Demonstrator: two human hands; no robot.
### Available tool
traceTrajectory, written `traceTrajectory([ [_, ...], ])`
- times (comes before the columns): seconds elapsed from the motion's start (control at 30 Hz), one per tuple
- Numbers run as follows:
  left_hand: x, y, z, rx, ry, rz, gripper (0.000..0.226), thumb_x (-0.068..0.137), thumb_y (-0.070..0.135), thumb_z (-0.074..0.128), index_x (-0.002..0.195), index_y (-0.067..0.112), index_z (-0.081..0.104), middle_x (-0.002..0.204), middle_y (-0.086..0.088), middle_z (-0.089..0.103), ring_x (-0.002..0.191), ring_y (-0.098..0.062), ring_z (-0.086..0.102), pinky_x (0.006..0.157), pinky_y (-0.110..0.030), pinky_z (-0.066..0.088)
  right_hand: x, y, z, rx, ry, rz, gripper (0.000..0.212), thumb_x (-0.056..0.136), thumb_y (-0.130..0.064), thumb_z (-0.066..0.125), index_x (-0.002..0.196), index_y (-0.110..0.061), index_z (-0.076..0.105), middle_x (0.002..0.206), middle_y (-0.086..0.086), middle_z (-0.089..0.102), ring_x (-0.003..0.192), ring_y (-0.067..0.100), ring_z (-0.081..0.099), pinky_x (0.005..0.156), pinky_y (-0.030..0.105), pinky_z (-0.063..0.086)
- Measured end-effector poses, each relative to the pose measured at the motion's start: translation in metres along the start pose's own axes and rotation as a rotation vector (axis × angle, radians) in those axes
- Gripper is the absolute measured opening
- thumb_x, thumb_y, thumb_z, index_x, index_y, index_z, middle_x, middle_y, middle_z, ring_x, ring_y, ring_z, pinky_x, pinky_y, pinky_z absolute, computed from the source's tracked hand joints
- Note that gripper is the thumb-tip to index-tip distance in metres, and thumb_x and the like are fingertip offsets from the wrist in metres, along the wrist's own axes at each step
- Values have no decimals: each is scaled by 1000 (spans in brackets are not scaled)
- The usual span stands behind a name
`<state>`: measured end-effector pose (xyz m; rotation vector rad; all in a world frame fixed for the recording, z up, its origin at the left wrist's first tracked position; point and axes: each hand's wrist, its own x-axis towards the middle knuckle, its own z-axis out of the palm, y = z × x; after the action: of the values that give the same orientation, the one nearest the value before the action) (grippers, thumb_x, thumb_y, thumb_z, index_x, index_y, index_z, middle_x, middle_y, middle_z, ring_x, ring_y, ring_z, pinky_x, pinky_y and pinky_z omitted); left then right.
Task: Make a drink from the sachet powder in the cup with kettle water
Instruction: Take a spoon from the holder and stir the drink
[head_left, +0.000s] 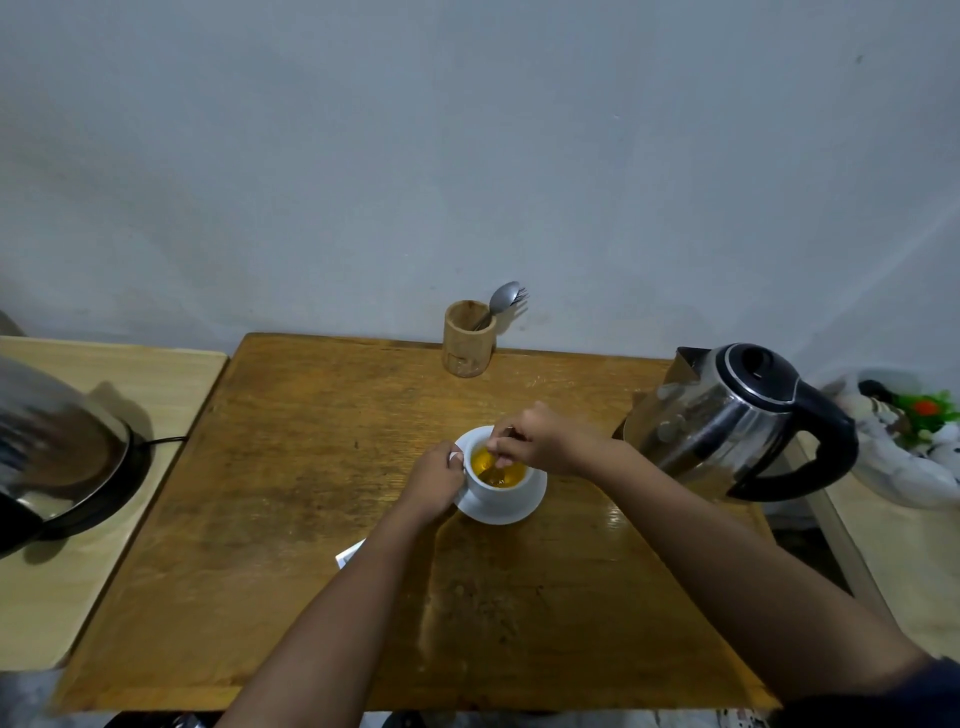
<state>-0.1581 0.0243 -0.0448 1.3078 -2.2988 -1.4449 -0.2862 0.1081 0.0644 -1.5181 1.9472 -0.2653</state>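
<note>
A white cup (501, 488) holding orange-yellow liquid stands on a white saucer (514, 512) in the middle of the brown wooden table (291, 499). My left hand (434, 480) grips the cup's handle on its left side. My right hand (540, 439) is over the cup and pinches a spoon (493, 470) whose bowl dips into the liquid. A steel kettle (727, 421) with a black lid and handle stands to the right of the cup. A white corner of the sachet (350, 553) pokes out from under my left forearm; the rest is hidden.
A wooden holder (467, 338) with a spoon and fork stands at the table's far edge by the wall. On a pale side table at the left sits a steel appliance (57, 447) with a cord. A clear container (904, 441) lies at the right.
</note>
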Motion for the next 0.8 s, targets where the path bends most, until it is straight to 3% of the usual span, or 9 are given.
traceTrajectory([
  [0.17,0,0,1,-7,1,-3,25,96,16,37,104,3,57,100,-17,59,81,-21,48,69,-28,34,-2,4,-11,60,-28,60,29,96,-22,50,101,0,67,95,14,75,90,21,70,84,35,53],
  [0.3,-1,1,1,-4,0,-3,26,96,17,37,107,4,56,105,-18,60,84,-21,48,71,-28,34,1,10,-15,-76,-78,56,20,95,-23,52,100,-11,66,97,11,72,92,23,66,85,40,52],
  [0.5,-2,0,1,-19,-4,24,24,96,15,36,102,3,57,95,-13,56,82,-21,48,69,-29,34,4,8,-15,-176,-81,-19,18,93,-21,54,102,-12,66,108,9,68,98,23,61,88,42,51],
  [0.63,-2,0,1,-22,-14,34,19,95,13,36,91,6,54,88,-10,52,78,-22,45,58,-30,31,13,-2,-13,-245,-120,-66,18,93,-21,52,103,-12,65,109,11,67,100,25,59,89,44,50],
  [0.8,-2,-1,0,-25,-15,34,24,95,14,36,98,0,56,90,-11,53,80,-23,46,69,-31,34,15,-4,-9,-298,-187,-45,18,95,-21,48,101,-11,62,109,14,64,99,28,59,89,46,49],
])
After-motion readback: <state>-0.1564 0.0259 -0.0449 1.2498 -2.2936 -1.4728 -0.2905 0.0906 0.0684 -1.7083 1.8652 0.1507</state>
